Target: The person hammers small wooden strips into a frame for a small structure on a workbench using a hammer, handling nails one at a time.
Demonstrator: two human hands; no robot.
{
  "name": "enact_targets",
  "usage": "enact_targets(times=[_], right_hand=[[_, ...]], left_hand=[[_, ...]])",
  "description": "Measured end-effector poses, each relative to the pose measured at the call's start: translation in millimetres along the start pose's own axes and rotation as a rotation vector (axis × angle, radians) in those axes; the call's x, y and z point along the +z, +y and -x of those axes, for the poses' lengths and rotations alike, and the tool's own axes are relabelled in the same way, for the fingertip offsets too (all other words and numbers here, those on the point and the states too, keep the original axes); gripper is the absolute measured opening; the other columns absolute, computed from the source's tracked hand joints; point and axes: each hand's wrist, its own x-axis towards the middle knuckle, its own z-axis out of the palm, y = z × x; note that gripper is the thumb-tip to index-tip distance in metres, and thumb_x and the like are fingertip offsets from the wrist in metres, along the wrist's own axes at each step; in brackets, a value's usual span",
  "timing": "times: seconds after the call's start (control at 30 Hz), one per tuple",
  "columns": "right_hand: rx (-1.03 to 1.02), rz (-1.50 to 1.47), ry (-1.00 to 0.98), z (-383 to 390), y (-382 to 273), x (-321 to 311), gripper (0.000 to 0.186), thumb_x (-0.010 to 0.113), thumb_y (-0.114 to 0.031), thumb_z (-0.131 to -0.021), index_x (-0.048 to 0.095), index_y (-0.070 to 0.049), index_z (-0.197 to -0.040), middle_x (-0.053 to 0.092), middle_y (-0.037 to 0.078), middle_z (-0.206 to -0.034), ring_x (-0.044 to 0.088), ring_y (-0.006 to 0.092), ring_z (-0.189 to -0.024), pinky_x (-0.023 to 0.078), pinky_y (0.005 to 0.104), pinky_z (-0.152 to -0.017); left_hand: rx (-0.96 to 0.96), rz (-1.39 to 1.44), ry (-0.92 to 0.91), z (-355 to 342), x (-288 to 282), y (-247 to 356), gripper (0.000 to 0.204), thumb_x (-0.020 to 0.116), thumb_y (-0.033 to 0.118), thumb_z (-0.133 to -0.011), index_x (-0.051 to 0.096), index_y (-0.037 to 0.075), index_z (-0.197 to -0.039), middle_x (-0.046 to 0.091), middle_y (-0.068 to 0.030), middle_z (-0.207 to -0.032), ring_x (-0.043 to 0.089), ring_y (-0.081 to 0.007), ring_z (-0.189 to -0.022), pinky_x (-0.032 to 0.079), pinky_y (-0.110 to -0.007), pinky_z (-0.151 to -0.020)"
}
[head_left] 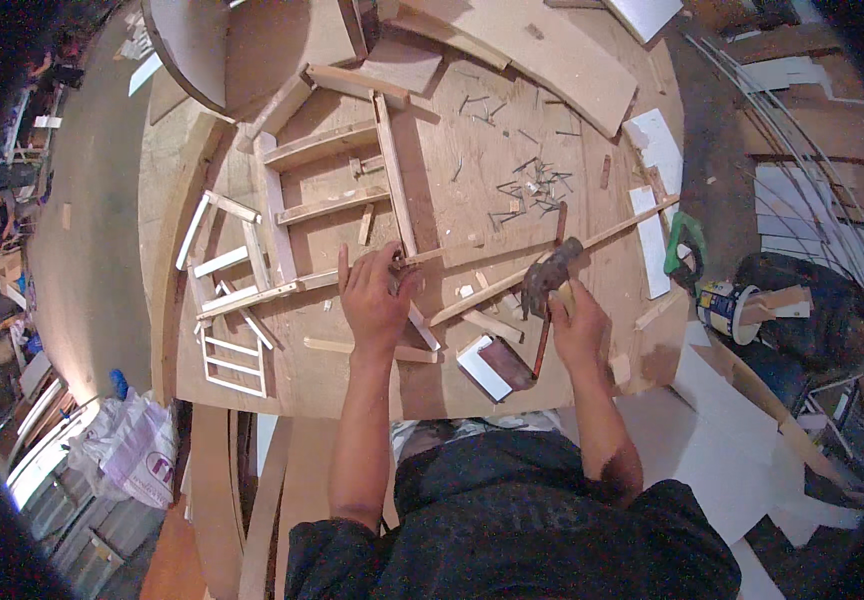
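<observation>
Slatted wooden frame: rests left of centre on the plywood counter, its near right corner at the left grip.
Left grip: fingers bunched over that corner; whether they pinch a nail or only press the wood, I cannot tell.
Right grip: clenched round the handle of a hammer, well apart from the corner, to its right.
Hammer risk: a blow aimed at the corner could catch the left fingers, because they sit right at the joint.
Joint risk: the thin rails could split or skew if a nail went in off line or the frame slid for want of a firm hold.
Clutter risk: loose nails and a long wooden strip lie near the hammer; a wide swing could snag or scatter them.
Frame direction: the long axis runs away from the person, the far end leaning slightly left.
Cross slats: lie across that axis, their right ends slightly farther from the person.
</observation>
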Motion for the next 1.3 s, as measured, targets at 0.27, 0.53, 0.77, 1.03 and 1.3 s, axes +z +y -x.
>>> enact_targets(times=[0.27, 0.53, 0.77, 1.03, 1.3], right_hand=[[0.072, -0.001, 0.002, 51.9, -36.7, -48.2, 0.038, 0.071, -0.014, -0.082, 0.062, -0.003, -0.117, 0.067, 0.023, -0.091, 0.065, 0.0428, -0.09, 0.049, 0.047, -0.077], [0.025, -0.146, 0.027, 81.6, -73.4, -64.5, 0.038, 0.07, -0.011, -0.081, 0.063, -0.002, -0.117, 0.067, 0.022, -0.094, 0.065, 0.041, -0.09, 0.05, 0.0462, -0.077], [-0.032, -0.222, 0.119, 89.2, -97.7, -65.7, 0.037, 0.067, -0.011, -0.083, 0.063, -0.002, -0.118, 0.068, 0.021, -0.095, 0.067, 0.0373, -0.088, 0.05, 0.0448, -0.078], [-0.013, -0.416, -0.122, 89.3, -172.9, -111.9, 0.032, 0.066, -0.012, -0.087, 0.062, -0.004, -0.117, 0.069, 0.012, -0.087, 0.066, 0.0199, -0.078, 0.05, 0.0356, -0.068], [-0.147, -0.64, -0.238, 80.3, -213.6, -51.5, 0.037, 0.057, -0.041, -0.1, 0.051, -0.01, -0.12, 0.048, -0.002, -0.077, 0.046, 0.0069, -0.064, 0.04, 0.0235, -0.057]], left_hand=[[0.114, 0.066, 0.095, -2.7, -20.0, 0.8, 0.043, 0.078, 0.013, -0.075, 0.065, 0.009, -0.116, 0.066, -0.0061, -0.091, 0.065, -0.0248, -0.09, 0.032, -0.047, -0.116], [0.15, 0.208, 0.08, -26.8, -104.4, 32.1, 0.039, 0.078, 0.012, -0.078, 0.068, 0.007, -0.115, 0.068, -0.0098, -0.093, 0.064, -0.0296, -0.088, 0.047, -0.044, -0.095], [0.065, 0.361, -0.061, -35.1, -160.9, 35.8, 0.037, 0.077, 0.009, -0.08, 0.069, 0.009, -0.116, 0.069, -0.0127, -0.095, 0.067, -0.0295, -0.088, 0.052, -0.039, -0.079], [-0.032, 0.54, -0.154, -55.2, -218.2, 54.9, 0.051, 0.082, 0.012, -0.076, 0.065, 0.01, -0.124, 0.07, -0.0125, -0.103, 0.068, -0.0208, -0.099, 0.054, -0.034, -0.087], [0.162, 0.451, 0.068, -67.5, -217.2, 46.0, 0.068, 0.094, 0.02, -0.059, 0.063, 0.009, -0.119, 0.06, -0.0117, -0.113, 0.065, -0.0237, -0.099, 0.056, -0.034, -0.085]])
